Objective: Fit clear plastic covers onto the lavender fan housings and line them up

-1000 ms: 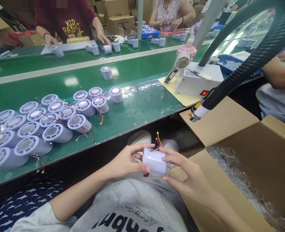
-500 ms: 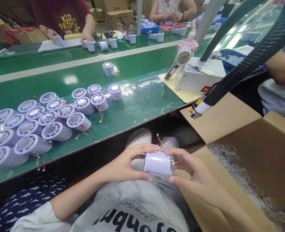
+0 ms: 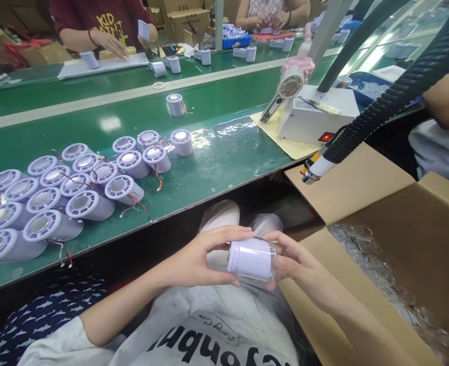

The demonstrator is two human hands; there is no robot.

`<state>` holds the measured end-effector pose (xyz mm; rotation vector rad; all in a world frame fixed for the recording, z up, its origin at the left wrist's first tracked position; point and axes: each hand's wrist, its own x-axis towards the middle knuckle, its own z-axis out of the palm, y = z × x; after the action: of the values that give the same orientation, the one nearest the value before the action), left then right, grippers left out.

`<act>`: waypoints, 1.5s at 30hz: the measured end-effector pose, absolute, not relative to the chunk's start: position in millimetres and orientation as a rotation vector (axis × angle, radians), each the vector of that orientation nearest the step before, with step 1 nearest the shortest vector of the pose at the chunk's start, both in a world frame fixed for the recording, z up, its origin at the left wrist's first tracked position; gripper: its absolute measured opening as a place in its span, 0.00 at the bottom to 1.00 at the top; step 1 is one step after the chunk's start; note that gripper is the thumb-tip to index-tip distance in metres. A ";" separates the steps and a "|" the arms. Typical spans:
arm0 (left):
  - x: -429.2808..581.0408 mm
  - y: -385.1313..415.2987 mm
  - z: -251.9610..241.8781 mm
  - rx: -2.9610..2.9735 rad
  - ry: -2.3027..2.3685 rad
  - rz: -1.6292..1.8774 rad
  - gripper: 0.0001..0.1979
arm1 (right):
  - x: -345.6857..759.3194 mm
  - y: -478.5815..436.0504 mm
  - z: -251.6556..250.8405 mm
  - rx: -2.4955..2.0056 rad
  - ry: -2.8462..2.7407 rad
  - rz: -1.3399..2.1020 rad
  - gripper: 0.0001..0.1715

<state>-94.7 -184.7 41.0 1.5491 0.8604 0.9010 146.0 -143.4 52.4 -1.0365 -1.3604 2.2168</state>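
Between my two hands, above my lap, is a pale lilac cylindrical motor housing (image 3: 249, 258) lying on its side, with a clear plastic cover (image 3: 272, 259) around it. My left hand (image 3: 213, 256) grips its left end, thumb below and fingers over the top. At the right end my right hand (image 3: 295, 259) is closed on the clear cover, fingers curled behind it. More lilac housings (image 3: 91, 206) of the same kind stand grouped on the green bench at the left, many with thin coloured wires trailing out. One single housing (image 3: 175, 105) stands farther back on the green belt.
An open cardboard box (image 3: 418, 234) at my right holds clear plastic covers (image 3: 373, 269). Over it hangs a black ribbed hose (image 3: 384, 112) with a metal nozzle. A white device (image 3: 302, 122) with a lit red switch sits on the bench. Co-workers' hands (image 3: 110, 44) work across the belt.
My right fingers have shifted around the cover's right end, and the housing's wires no longer show. Across the belt, a co-worker has raised a lilac part.
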 end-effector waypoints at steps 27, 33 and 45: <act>-89.8 -195.2 56.7 1.138 0.958 0.757 0.32 | 150.1 -157.7 31.8 -0.617 -2.107 1.114 0.34; -91.0 -192.7 53.5 1.230 0.809 0.803 0.40 | 151.3 -159.9 39.0 -0.850 -1.696 1.815 0.35; -84.1 -197.3 37.6 1.014 0.823 0.693 0.41 | 144.6 -168.8 29.8 -1.058 -1.491 2.006 0.34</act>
<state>-84.1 -197.3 37.6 1.0138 0.8235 0.6926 144.6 -168.8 29.8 -1.0581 -1.4914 2.0059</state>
